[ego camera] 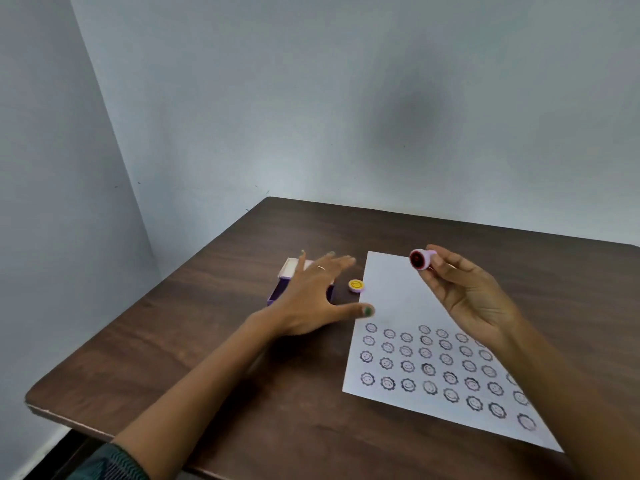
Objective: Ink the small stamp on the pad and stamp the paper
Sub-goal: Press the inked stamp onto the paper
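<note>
Nearest the viewer, 1 patterned sleeve [110,460] shows at the lower left, on the left forearm. 1 dark wood counter [214,358] carries everything. On it lies 1 white sheet of paper [401,299], taken here as the landmark. The near part of the paper bears rows of round smiling-face stamp marks [429,368]; roughly 40 can be made out, but several at the right edge are cut off by the right arm, so an exact count is not possible. The far part of the paper is blank.

2 bare hands are in view. The left hand [311,299] hovers to the left of the paper, palm down, its grip spread wide and holding nothing; 1 thin ring sits on a finger, and the thumb tip with green nail polish reaches the paper's left edge. Partly hidden beneath this hand, left of the paper, is 1 purple ink pad box [282,289] with its pale lid raised at the back. Between that box and the paper's left edge rests 1 small yellow cap [356,285], touching neither hand.

The right hand [464,292] is raised above the paper's far half. Its grip pinches 1 small stamp [420,259], pink-bodied, between thumb and fingertips, the red inked face turned sideways toward the left.
</note>
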### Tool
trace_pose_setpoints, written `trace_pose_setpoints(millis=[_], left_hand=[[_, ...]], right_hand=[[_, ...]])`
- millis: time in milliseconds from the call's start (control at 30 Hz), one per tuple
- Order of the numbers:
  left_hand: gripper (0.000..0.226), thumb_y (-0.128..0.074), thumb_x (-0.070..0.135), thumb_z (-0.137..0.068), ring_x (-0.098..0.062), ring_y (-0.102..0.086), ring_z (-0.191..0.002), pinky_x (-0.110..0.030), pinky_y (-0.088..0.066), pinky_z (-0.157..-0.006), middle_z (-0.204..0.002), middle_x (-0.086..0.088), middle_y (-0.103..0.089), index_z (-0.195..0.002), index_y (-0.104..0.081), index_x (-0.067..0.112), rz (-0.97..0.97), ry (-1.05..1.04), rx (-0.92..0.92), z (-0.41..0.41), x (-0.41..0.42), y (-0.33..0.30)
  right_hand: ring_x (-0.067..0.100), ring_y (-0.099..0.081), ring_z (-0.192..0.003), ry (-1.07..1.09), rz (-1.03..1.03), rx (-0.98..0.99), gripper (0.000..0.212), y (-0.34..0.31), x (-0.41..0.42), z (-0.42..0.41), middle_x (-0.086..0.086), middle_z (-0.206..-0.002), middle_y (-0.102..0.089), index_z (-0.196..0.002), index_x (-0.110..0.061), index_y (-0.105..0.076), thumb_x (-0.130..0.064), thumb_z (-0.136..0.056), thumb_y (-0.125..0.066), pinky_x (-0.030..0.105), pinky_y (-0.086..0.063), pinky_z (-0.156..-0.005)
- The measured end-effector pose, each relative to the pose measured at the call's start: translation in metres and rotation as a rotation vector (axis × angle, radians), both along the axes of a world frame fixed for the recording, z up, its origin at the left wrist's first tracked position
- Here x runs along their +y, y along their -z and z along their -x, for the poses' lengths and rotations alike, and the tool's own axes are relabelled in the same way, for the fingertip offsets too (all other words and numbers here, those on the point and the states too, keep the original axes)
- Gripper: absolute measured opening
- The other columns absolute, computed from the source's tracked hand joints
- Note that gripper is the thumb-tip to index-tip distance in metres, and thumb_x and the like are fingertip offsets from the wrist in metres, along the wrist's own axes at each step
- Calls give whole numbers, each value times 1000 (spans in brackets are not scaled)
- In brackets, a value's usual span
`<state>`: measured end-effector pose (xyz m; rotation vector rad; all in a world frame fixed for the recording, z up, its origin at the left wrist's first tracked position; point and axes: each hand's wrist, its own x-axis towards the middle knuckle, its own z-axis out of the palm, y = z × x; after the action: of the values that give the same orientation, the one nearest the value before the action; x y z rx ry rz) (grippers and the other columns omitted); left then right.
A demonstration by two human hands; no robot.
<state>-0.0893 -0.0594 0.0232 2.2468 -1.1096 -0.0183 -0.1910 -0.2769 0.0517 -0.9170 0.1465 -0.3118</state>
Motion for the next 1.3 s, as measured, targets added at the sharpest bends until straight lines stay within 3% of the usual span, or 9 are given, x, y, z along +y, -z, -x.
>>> trace_pose_setpoints(millis=[100, 167, 300, 400, 667, 1133, 1300], left_hand=[[91, -51, 76, -71, -5, -5, -144, -34, 20, -108, -157, 8, -20, -146, -24, 32, -140, 70, 26, 16, -25, 4], [93, -49, 76, -71, -3, -2, -143, -35, 20, -109, -158, 6, -17, -148, -20, 31, -208, 92, 15, 22, -34, 7], [99, -40, 82, -69, 8, 5, -137, -36, 28, -110, -158, 9, -17, -149, -18, 27, -302, 102, -155, 28, -34, 14], [101, -30, 86, -68, 1, 4, -143, -37, 31, -108, -158, 10, -18, -149, -16, 28, -376, 101, -257, 29, -33, 18], [104, -15, 90, -64, -4, 0, -145, -35, 37, -103, -157, 11, -18, -149, -16, 29, -409, 87, -350, 27, -33, 18], [104, -14, 89, -66, -6, -4, -145, -38, 33, -105, -157, 9, -20, -149, -16, 26, -393, 89, -374, 29, -32, 19], [106, -12, 91, -64, -6, -2, -145, -38, 34, -105, -157, 9, -18, -149, -15, 28, -397, 86, -361, 28, -32, 21]], right_hand=[[20, -71, -88, 11, 170, 21, 28, 8, -16, 7, 8, -90, -76, -94, -4, -67, -4, -66, -67, 21, -57, -68], [19, -71, -86, 12, 429, 44, 30, 12, -21, 11, 6, -91, -76, -94, -5, -69, -6, -64, -72, 20, -57, -69], [12, -70, -85, 2, 887, 22, 24, 13, -17, 13, -1, -92, -75, -89, -11, -71, -1, -67, -75, 14, -54, -71], [7, -69, -81, -12, 1067, 7, 20, 12, -14, 14, -4, -92, -73, -84, -17, -72, -3, -69, -75, 12, -53, -73], [8, -68, -80, -47, 1304, 32, 18, 7, -10, 16, -3, -88, -72, -88, -13, -72, -4, -73, -72, 14, -52, -76], [6, -66, -84, -79, 1393, 39, 19, 9, -4, 16, -3, -89, -70, -89, -17, -71, -6, -74, -71, 7, -50, -74], [8, -65, -86, -74, 1407, 64, 20, 9, -4, 17, -1, -92, -70, -90, -18, -71, -5, -75, -71, 11, -50, -77]])
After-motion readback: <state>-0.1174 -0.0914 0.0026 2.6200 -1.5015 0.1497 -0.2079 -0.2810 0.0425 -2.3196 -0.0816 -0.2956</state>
